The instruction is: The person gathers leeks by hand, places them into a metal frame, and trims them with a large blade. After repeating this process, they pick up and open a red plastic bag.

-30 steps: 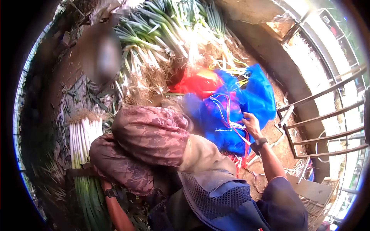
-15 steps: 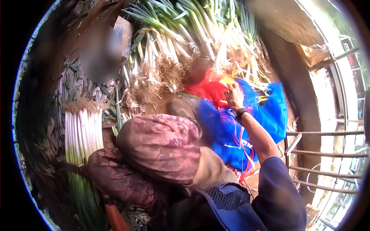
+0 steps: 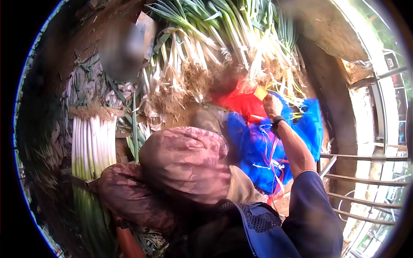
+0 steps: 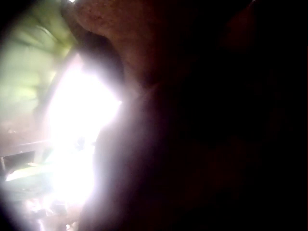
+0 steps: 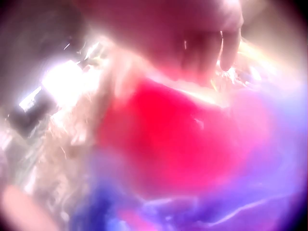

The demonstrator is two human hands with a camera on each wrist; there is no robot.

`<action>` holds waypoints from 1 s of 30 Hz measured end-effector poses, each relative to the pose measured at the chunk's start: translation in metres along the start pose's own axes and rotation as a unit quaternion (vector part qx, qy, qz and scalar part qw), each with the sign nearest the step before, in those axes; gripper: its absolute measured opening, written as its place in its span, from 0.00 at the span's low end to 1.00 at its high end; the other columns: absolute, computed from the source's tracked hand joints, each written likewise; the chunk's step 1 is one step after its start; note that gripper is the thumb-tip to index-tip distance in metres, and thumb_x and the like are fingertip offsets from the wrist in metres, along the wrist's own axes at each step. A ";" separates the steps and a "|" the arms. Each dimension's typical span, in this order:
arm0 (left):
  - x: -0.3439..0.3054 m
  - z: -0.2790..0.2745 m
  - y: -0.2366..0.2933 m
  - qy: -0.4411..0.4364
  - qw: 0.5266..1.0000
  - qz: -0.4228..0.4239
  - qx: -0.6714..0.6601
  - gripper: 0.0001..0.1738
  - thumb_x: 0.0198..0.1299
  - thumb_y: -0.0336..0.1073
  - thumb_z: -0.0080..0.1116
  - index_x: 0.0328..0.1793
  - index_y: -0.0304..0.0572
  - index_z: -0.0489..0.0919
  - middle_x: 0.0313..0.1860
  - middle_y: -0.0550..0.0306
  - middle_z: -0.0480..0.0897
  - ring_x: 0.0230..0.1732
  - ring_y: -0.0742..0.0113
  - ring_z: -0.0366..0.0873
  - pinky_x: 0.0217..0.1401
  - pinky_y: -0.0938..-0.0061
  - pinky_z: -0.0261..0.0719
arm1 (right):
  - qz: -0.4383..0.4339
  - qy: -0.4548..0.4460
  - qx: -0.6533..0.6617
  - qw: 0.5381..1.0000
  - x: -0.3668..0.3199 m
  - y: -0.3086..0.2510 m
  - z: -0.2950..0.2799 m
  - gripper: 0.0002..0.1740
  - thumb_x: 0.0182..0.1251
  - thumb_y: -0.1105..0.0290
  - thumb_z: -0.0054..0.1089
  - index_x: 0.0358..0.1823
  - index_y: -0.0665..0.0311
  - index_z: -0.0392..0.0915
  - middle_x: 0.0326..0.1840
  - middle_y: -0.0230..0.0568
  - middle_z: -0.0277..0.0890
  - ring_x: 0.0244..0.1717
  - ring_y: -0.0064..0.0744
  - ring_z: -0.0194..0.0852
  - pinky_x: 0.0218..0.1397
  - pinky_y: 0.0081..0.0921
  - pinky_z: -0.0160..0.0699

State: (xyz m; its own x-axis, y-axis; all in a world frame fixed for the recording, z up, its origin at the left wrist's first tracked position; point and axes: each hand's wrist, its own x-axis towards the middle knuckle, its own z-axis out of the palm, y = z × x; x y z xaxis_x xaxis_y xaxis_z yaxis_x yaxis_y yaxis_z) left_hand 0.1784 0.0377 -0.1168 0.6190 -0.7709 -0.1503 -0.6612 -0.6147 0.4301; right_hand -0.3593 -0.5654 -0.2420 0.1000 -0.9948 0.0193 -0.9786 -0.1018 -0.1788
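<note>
My right hand is over the red plastic bag, its fingers curled round a small yellow-orange piece. Blue netting with pink and white strings lies under the wrist and beside it. In the right wrist view, bent fingers hang above the red bag. Of my left arm the head view shows only the forearm, low beside the knee; the leg hides the hand. The left wrist view is mostly dark, with a blurred brownish shape whose fingers cannot be made out.
Loose leeks with rooty ends lie across the top. A neat row of leeks lies at the left, its green leaves running down past the knee. Metal bars stand at the right beside a low wall.
My right hand has moved from the blue netting up to the red bag, then slightly right, and now grips the yellow-orange piece. The head view has shifted; the left forearm stays low.
</note>
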 end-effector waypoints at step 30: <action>0.093 -0.064 0.074 0.090 0.983 0.043 -0.153 0.13 0.69 0.28 0.54 0.57 0.32 0.80 0.43 0.57 0.84 0.46 0.68 0.81 0.52 0.75 0.79 | -0.152 0.114 0.222 0.956 -0.042 0.027 -0.173 0.05 0.58 0.70 0.68 0.31 0.63 0.83 0.36 0.42 0.83 0.38 0.42 0.82 0.43 0.34 0.77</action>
State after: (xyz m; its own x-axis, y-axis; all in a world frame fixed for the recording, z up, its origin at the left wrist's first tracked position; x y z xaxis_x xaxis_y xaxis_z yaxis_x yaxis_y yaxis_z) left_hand 0.2145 -0.0689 -0.0421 0.6492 -0.7592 0.0463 -0.5732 -0.4483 0.6859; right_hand -0.4210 -0.5263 -0.0776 0.2765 -0.8984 0.3412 -0.7322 -0.4269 -0.5307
